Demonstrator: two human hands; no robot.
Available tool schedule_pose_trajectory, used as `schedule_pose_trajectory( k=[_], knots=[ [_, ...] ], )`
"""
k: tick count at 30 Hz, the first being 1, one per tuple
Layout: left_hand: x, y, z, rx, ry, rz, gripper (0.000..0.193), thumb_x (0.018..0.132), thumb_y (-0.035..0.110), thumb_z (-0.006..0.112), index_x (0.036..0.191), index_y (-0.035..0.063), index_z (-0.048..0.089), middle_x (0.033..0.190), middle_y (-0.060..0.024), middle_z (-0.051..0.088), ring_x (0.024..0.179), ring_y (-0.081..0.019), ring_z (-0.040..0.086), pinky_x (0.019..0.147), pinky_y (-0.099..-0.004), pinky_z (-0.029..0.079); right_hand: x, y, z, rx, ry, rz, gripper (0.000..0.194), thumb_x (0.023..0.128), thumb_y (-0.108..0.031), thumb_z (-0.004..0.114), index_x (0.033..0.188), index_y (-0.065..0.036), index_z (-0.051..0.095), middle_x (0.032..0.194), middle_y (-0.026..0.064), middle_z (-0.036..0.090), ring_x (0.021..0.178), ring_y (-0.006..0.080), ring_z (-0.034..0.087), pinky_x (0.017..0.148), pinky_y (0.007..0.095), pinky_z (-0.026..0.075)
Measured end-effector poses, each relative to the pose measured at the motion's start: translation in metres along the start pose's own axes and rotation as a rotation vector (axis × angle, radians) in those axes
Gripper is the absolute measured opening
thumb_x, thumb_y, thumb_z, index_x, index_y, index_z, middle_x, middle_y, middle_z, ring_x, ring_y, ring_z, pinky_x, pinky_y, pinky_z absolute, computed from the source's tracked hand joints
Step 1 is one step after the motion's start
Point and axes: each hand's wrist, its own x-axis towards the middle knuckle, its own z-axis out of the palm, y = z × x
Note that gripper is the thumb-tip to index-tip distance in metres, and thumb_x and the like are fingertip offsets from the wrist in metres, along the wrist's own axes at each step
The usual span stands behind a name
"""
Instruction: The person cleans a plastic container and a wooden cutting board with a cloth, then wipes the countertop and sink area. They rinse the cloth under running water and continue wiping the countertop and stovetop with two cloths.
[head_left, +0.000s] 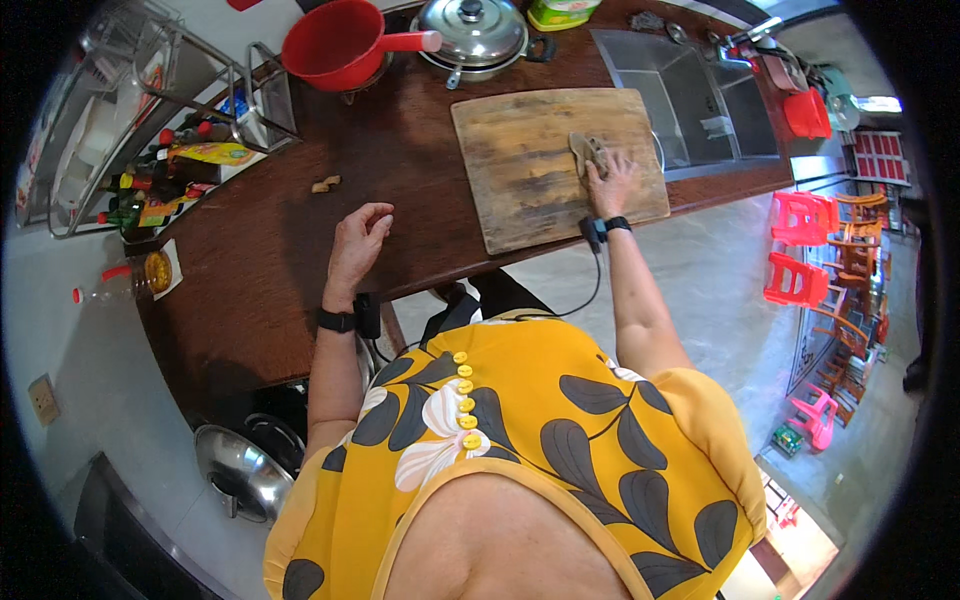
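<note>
My right hand (613, 180) lies on the right part of a wooden cutting board (517, 172), its fingers on a bunched grey-brown cloth (581, 150). The board rests on a dark red-brown countertop (420, 165), its right side beside the sink. Above the counter, left of the board, my left hand (364, 240) is raised with nothing in it, its fingers bent and the thumb near the forefinger. Small brown pieces, perhaps ginger root, (326, 184) lie up and to the left of that hand. Each wrist wears a black band.
A red plastic ladle-like basin (334, 45) and a lidded steel pan (472, 34) stand at the back. A steel sink (682, 112) with a faucet (754, 34) is at the right. Sauce bottles (180, 176) and a metal rack (199, 97) line the left. A steel wok lid (244, 472) is below.
</note>
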Motion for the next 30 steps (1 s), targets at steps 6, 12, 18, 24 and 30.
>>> schedule_pose_trajectory(
  k=[6,12,18,24,30],
  knots=[
    [-0.019,0.022,0.052,0.017,-0.114,0.006,0.024,0.094,0.012,0.063,0.114,0.0003,0.069,0.089,-0.0079,0.072,0.077,-0.0131,0.067,0.071,-0.0285,0.054,-0.062,-0.09,0.039,0.519,-0.21,-0.574,0.053,0.075,0.003,0.061,0.127,-0.008,0.063,0.136,0.0191,0.058,0.135,0.0379,0.046,0.116,0.0468,0.034],
    [-0.044,0.059,0.09,0.261,-0.287,-0.034,0.025,0.097,0.015,0.062,0.117,0.0015,0.068,0.097,-0.0088,0.073,0.087,-0.0153,0.068,0.075,-0.0304,0.054,-0.023,-0.081,0.034,0.506,-0.168,-0.619,0.052,0.076,0.001,0.061,0.126,-0.013,0.064,0.139,0.0192,0.054,0.14,0.0378,0.04,0.118,0.052,0.029],
    [-0.027,0.111,0.154,0.259,-0.179,-0.021,0.026,0.093,0.016,0.064,0.113,0.0005,0.069,0.1,-0.0164,0.073,0.09,-0.0257,0.071,0.079,-0.0341,0.054,0.09,0.11,0.019,0.212,0.127,-0.189,0.046,0.078,-0.001,0.06,0.123,-0.01,0.064,0.13,0.0179,0.059,0.127,0.0411,0.05,0.107,0.0496,0.04],
    [0.021,0.153,0.266,0.304,-0.383,0.158,0.026,0.096,0.017,0.062,0.116,0.0011,0.068,0.104,-0.0158,0.072,0.095,-0.0272,0.07,0.08,-0.0354,0.054,0.159,0.23,0.032,0.911,-0.417,0.367,0.039,0.089,-0.022,0.071,0.122,0.0,0.067,0.11,0.0134,0.073,0.096,0.0227,0.069,0.084,0.034,0.053],
    [0.037,0.197,0.352,0.405,-0.453,0.46,0.018,0.093,0.017,0.064,0.106,0.0053,0.068,0.101,-0.0139,0.071,0.097,-0.0334,0.067,0.081,-0.0408,0.054,0.164,0.216,0.023,0.919,-0.545,0.252,0.026,0.087,-0.019,0.072,0.103,0.001,0.074,0.1,0.0062,0.075,0.092,0.0162,0.067,0.081,0.0319,0.052]
  ],
)
